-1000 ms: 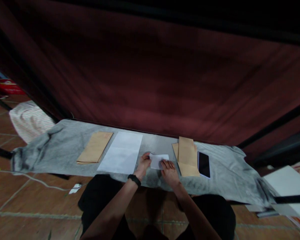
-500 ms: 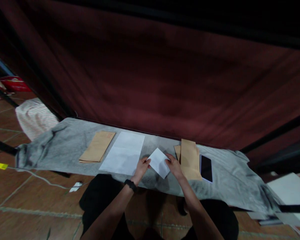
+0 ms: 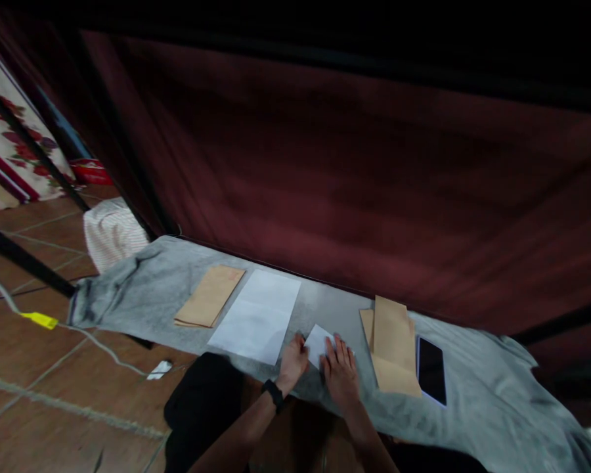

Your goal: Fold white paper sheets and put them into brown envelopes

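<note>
A small folded white paper (image 3: 316,341) lies on the grey cloth in front of me, partly covered by my hands. My left hand (image 3: 294,362), with a black band on the wrist, has its fingers closed at the paper's left corner. Flat across the right part of the paper rests my right hand (image 3: 341,374), its fingers stretched out. To the left is a larger white sheet (image 3: 259,315) with faint creases. Brown paper envelopes (image 3: 396,345) lie right of my right hand, overlapping one another.
More brown envelopes (image 3: 210,295) are stacked at the left. A phone (image 3: 431,371) with a dark screen lies right of the envelopes. The grey cloth (image 3: 132,289) covers the narrow surface, and a dark red curtain (image 3: 325,184) hangs behind it. A cable with a yellow tag (image 3: 40,320) crosses the left side.
The folded paper has come down from between both hands onto the cloth. My right hand has gone from pinching its edge to lying flat on it. The view has shifted left.
</note>
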